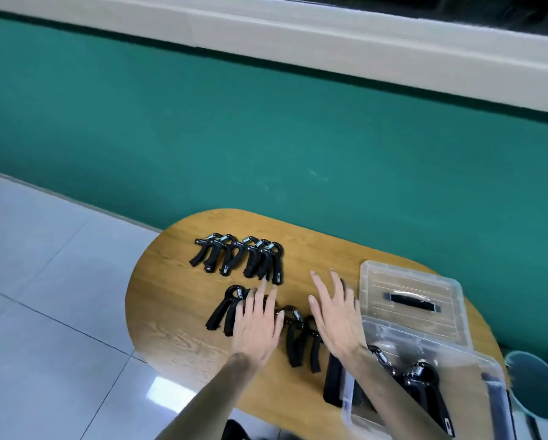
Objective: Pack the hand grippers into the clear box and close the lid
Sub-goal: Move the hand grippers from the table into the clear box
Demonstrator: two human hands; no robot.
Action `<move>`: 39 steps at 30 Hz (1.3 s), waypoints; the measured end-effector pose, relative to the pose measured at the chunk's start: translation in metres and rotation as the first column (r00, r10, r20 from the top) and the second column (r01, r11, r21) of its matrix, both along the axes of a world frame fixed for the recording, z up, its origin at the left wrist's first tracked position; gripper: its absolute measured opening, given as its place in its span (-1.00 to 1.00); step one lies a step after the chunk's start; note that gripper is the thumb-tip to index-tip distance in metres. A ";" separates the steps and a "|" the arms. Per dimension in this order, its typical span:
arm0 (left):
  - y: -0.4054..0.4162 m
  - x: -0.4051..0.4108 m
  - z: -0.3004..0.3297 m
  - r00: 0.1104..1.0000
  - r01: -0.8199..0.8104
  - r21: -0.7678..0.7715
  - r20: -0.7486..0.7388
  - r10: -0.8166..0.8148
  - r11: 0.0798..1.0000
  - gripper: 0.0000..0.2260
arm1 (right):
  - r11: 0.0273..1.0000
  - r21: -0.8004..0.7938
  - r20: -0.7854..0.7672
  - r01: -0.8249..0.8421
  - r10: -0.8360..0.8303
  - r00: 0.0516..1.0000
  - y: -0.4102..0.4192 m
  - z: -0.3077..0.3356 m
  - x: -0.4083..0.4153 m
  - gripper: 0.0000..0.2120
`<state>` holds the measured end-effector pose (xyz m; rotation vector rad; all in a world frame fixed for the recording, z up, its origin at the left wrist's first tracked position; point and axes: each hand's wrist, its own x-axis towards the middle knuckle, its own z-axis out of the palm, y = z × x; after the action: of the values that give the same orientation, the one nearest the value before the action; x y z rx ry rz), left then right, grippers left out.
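Clear box [345, 404] nearest, lid [412, 300] off beside it, a few hand grippers [422, 382] inside.
Packing partly done: left hand [258, 325] spread flat on the near row [295, 331], right hand [338, 315] open, empty, hovering alongside; far row [239, 258] beyond the fingertips, untouched on the wooden table [171, 312].

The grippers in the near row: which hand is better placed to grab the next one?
Probably the left hand: it is spread right over the near row of grippers. The right hand hovers beside them, closer to the clear box.

Tiled room [44, 281], green wall [266, 138]
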<state>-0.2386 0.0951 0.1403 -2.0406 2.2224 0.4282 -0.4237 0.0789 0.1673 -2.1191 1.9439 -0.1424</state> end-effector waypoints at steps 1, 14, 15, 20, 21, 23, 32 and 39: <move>-0.001 0.013 -0.002 1.000 -0.013 0.023 0.016 0.013 1.000 -0.41 | 1.000 0.009 -0.015 -0.002 0.003 1.000 -0.003 -0.003 0.007 -0.49; -0.021 0.091 -0.090 0.985 -0.029 0.187 0.175 -0.004 0.982 -0.32 | 0.992 0.125 -0.079 -0.025 0.035 0.996 -0.072 -0.067 0.026 -0.49; -0.027 0.093 -0.096 0.985 -0.026 0.201 0.171 -0.008 0.979 -0.30 | 0.991 0.133 -0.073 -0.032 0.042 0.996 -0.079 -0.076 0.030 -0.49; -0.059 0.098 -0.132 0.988 -0.068 0.243 0.148 0.033 0.968 -0.26 | 0.978 0.203 -0.030 -0.057 0.064 0.997 -0.113 -0.120 0.050 -0.48; -0.065 0.097 -0.140 0.990 -0.088 0.244 0.130 0.058 0.966 -0.27 | 0.974 0.221 -0.017 -0.057 0.062 0.998 -0.119 -0.130 0.055 -0.48; -0.074 0.093 -0.151 0.991 -0.110 0.257 0.104 0.086 0.960 -0.31 | 0.963 0.264 0.018 -0.061 0.059 0.998 -0.129 -0.146 0.068 -0.48; -0.087 0.099 -0.185 0.993 -0.104 0.355 -0.012 0.116 0.929 -0.29 | 0.948 0.318 0.135 -0.032 -0.011 0.991 -0.169 -0.201 0.099 -0.42; -0.084 0.100 -0.195 0.994 -0.081 0.293 -0.047 0.099 0.953 -0.22 | 0.951 0.307 0.183 0.031 -0.091 0.979 -0.199 -0.223 0.119 -0.35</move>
<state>-0.1383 0.0107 -0.0546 -1.9986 1.9615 0.7860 -0.3043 -0.1205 -0.0558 -1.7788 1.7888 -0.0557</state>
